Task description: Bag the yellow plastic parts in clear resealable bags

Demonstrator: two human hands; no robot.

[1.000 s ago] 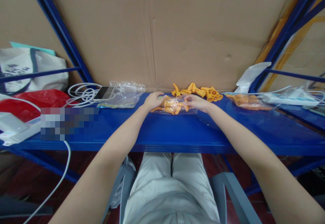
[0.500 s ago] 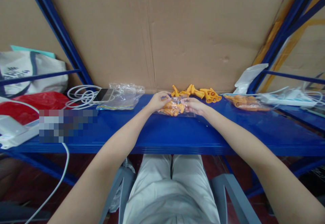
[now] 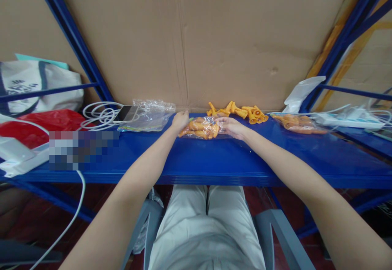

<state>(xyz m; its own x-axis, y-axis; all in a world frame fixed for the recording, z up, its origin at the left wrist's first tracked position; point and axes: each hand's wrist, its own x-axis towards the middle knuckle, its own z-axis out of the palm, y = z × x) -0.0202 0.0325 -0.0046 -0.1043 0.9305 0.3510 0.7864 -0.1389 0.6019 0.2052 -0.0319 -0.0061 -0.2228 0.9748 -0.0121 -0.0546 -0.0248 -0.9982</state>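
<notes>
A clear plastic bag holding several orange cone-ended plastic pieces lies flat on the blue table, between my two hands. At its left end is my left hand, closed on the bag's edge, with its fingertips partly hidden. My right hand pinches the bag's right end between thumb and fingers. Just behind the bag, loose orange pieces of the same flared shape lie along the cardboard backing, some of them clustered with their round open ends facing me.
Another filled bag lies to the right, near a white power strip. Flat clear bags, a phone and a coiled white cable are on the left. A red bag sits farther left. Blue posts flank the cardboard.
My left hand has moved left and down from above the bag to its left end. The bag has shifted slightly left and looks more stretched out. My right hand keeps its hold.
</notes>
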